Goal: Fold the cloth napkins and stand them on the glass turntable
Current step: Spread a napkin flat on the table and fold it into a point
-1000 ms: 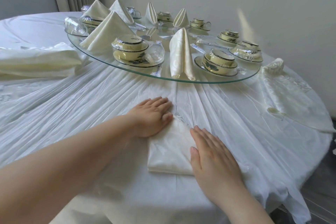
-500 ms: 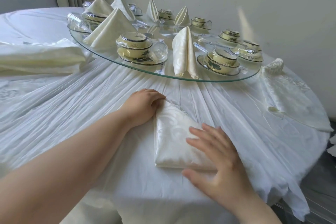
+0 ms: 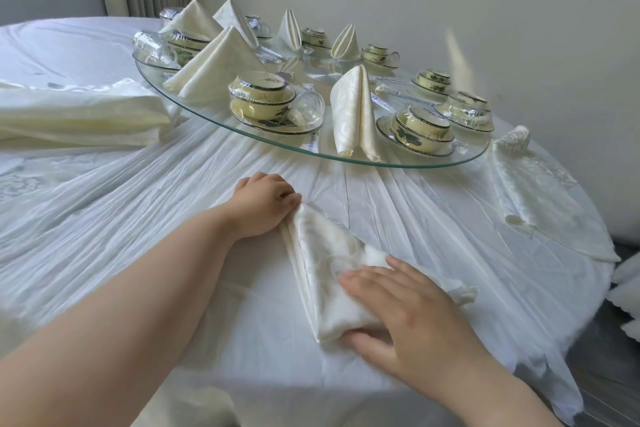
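Folding a napkin (image 3: pixel 322 263) on the surface (image 3: pixel 138 218), just short of the glass turntable (image 3: pixel 398 163).

Pinching its far tip with the curled fingers of the left hand (image 3: pixel 263 210); pressing its near end with the right hand (image 3: pixel 412 312), fingers straight and spread, thumb lying against the near fold. Lying slantwise, apart from the turntable's rim, leaving bare room on the left and right, the surface's edge curving round past the right hand.

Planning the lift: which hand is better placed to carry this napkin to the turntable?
Probably left: the left hand pinches the napkin at its far tip, nearest the glass turntable; the right hand only lies flat on its near end.
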Tool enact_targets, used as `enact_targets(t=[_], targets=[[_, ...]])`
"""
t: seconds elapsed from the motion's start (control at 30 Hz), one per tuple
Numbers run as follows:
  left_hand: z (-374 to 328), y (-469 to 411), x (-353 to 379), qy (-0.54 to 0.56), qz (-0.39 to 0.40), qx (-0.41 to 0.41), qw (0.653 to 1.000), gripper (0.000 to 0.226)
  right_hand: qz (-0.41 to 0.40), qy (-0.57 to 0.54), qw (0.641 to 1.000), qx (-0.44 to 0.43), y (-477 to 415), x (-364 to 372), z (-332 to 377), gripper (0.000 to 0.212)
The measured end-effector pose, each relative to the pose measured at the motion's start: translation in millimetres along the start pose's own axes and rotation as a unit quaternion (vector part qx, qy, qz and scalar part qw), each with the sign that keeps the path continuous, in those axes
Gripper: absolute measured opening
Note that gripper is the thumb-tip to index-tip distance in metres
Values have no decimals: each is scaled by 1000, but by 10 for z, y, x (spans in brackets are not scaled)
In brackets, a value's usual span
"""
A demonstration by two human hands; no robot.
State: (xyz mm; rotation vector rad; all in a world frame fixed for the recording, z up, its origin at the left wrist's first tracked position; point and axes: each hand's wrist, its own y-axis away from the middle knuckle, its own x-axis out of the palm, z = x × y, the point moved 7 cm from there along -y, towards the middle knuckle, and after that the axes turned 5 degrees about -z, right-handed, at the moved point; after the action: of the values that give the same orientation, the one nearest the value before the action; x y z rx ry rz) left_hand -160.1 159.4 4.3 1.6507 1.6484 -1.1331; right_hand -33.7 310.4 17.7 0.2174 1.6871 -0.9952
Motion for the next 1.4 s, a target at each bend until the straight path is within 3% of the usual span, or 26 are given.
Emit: enact_targets(t=[0.17,0.27,0.37,0.43,0.5,0.57,0.63,0.67,0.8,0.9,1.0,1.17,1.3,1.4], targets=[[51,-18,1,-6,-4,-4,1000,32,-21,-11,999,-31,-102,-33,46,25],[76,-19,5,2,0,-14,1000,32,-19,-146,984,100,-154,-115,-180,24],[64,-12,-41,36,-16,-17,999,31,-39,-318,913,254,-218,-234,-432,12],[16,16,-137,163,-46,-3,986,29,-62,-361,885,287,-302,-331,-607,26],[-81,104,-226,360,-32,18,932,29,-46,-395,861,317,-399,-375,-749,29],[-241,213,-283,447,17,70,891,52,-22,-409,852,327,-483,-379,-819,23],[-345,272,-223,434,72,106,892,77,1,-398,858,324,-530,-348,-860,16],[-372,283,-167,417,99,110,897,78,8,-394,860,325,-537,-324,-871,15],[-374,256,-60,271,91,118,951,50,22,-414,845,337,-482,-233,-875,10],[-346,248,-18,242,93,102,960,52,41,-427,841,329,-412,-200,-834,52],[-354,257,2,214,92,94,968,34,50,-400,850,340,-359,-149,-796,64],[-347,212,-64,162,1,94,982,33,-23,-327,881,340,-434,-200,-822,20],[-284,194,-191,232,-75,83,966,32,-101,-315,878,346,-493,-293,-976,34],[-194,170,-255,205,-132,70,967,51,-124,-301,869,372,-472,-291,-1145,25]])
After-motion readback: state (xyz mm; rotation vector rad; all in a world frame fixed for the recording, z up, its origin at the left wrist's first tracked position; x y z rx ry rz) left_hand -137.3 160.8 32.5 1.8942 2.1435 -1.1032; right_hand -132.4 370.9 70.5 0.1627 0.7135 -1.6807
